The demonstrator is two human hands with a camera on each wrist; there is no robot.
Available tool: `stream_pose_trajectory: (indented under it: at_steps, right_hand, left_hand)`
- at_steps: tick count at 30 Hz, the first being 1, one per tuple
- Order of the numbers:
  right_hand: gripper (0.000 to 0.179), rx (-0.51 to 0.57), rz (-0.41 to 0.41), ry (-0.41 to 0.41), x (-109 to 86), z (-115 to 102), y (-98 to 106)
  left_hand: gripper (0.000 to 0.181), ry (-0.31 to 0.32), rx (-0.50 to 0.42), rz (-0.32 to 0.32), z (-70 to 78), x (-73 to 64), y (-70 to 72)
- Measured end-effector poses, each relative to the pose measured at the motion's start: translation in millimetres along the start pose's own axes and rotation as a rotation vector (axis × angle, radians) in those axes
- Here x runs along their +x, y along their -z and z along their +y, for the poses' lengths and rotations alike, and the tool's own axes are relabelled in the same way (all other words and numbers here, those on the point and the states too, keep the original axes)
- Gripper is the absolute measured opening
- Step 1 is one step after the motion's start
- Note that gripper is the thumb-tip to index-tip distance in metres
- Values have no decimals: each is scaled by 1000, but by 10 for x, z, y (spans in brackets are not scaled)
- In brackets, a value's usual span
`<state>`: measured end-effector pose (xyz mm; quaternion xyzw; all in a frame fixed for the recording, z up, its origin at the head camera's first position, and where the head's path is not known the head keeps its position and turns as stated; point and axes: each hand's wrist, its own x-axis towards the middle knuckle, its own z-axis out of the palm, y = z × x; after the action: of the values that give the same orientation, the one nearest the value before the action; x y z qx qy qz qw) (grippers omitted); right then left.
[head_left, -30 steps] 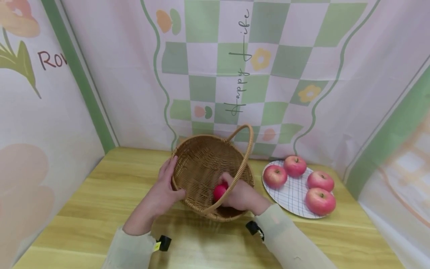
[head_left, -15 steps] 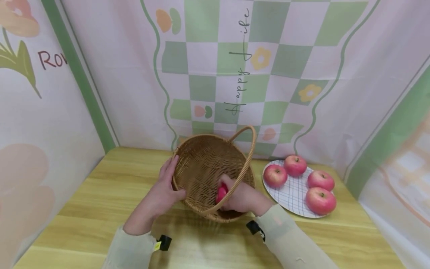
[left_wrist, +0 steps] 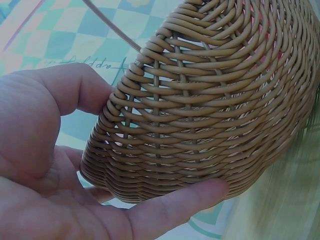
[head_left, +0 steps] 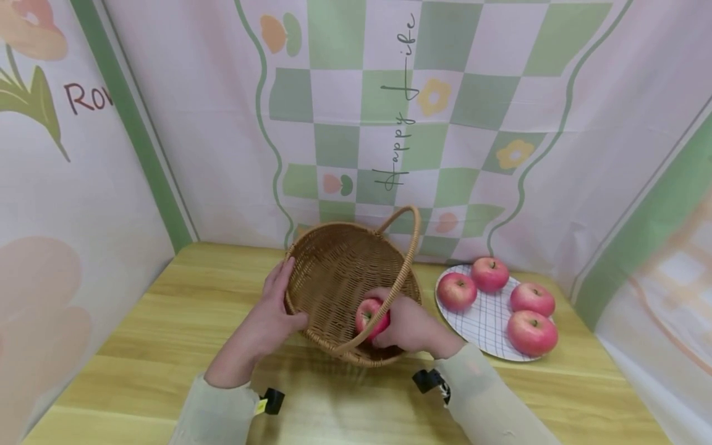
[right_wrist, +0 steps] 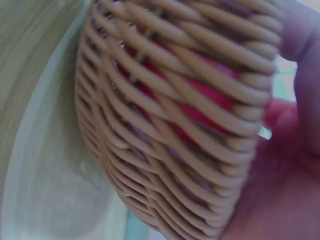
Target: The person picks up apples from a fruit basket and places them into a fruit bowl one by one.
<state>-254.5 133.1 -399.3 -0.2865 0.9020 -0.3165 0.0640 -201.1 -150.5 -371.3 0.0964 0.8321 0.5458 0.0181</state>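
A brown wicker basket with an arched handle is tilted, its mouth facing me. My left hand grips its left rim; in the left wrist view the thumb hooks over the edge while a finger lies along the outer weave. Inside the lower right of the basket, my right hand holds a red apple, its stem end showing. The handle crosses in front of that apple and hand. Through the gaps of the weave, the right wrist view shows red patches of the apple.
Right of the basket, a round checked plate carries several apples. Both stand on a wooden table. A patterned curtain hangs close behind the basket, with more cloth at both sides.
The apple has turned in my right hand, and its stem end now shows where fingers covered more of it. The right forearm shifted slightly right. My left hand stays on the rim.
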Motion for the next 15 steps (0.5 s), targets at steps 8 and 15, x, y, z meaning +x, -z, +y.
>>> stream_pose_trajectory:
  at_steps: [8,15]
  right_hand:
    - [82,399,148,-163,-194,19,181]
    - [80,872,256,-114,-500,157,423]
  left_hand:
    - [109,26,9,-5,6,-12,16]
    - [108,41,-9,-1,-20,3,24]
